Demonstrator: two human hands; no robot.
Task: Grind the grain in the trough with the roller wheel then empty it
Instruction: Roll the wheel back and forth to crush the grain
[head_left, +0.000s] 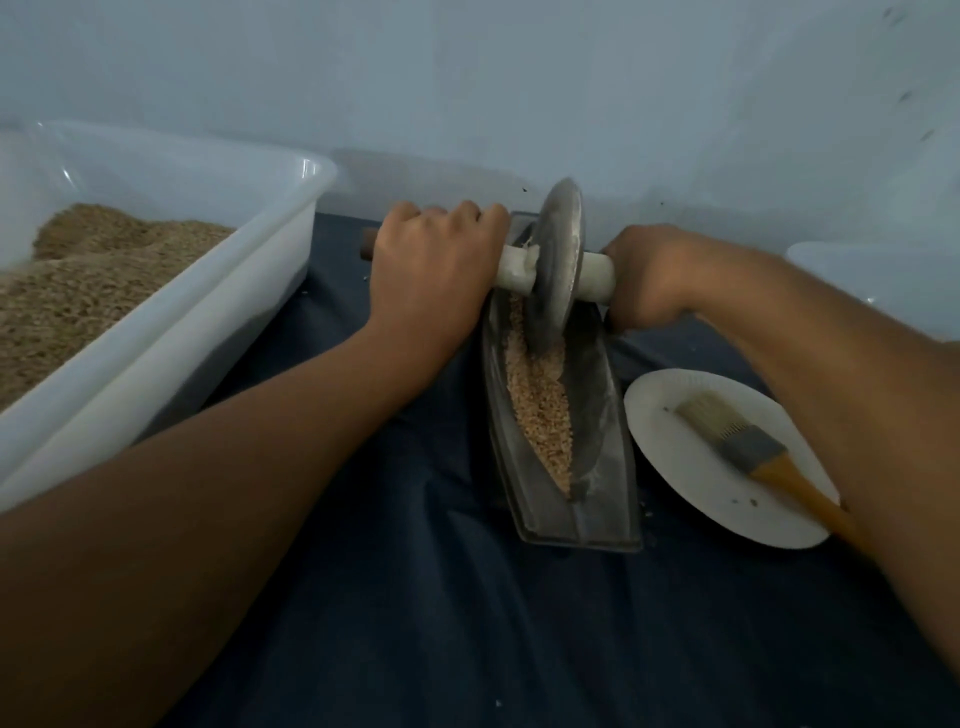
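Grain (540, 410) in trough (597, 457), grain-filled tub (156, 353), brush (748, 447) on plate (675, 467)

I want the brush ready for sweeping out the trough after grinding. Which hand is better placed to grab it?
Probably the right hand: the brush lies on the plate right of the trough, under that forearm. The left hand grips the far axle end.

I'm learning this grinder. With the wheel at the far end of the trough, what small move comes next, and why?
Probably roll the roller wheel back toward the near end. Both hands, left hand and right hand, grip its axle, and the grain lying nearer in the trough still looks coarse.
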